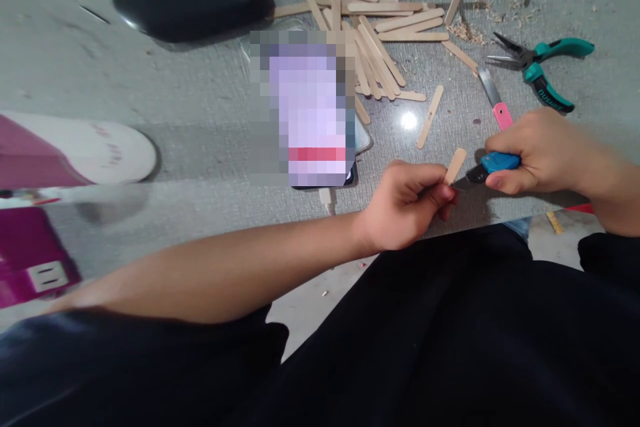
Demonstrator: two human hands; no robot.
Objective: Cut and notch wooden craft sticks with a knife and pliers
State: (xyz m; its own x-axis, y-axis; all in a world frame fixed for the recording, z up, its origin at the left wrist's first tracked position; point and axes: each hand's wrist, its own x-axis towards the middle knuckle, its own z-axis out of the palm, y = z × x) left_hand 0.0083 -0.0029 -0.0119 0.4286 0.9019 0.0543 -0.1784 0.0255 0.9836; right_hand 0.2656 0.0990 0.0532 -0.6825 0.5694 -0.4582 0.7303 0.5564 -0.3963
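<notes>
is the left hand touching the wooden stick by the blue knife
Touching. The head view shows the left hand pinching the wooden stick, whose rounded end sticks out above the grip.

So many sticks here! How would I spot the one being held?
Find the phone on the gray table, then look right and down to the left hand, near the table's edge. The held stick pokes up from its fingertips, next to the blade of the blue knife. The other sticks lie on the table.
</notes>
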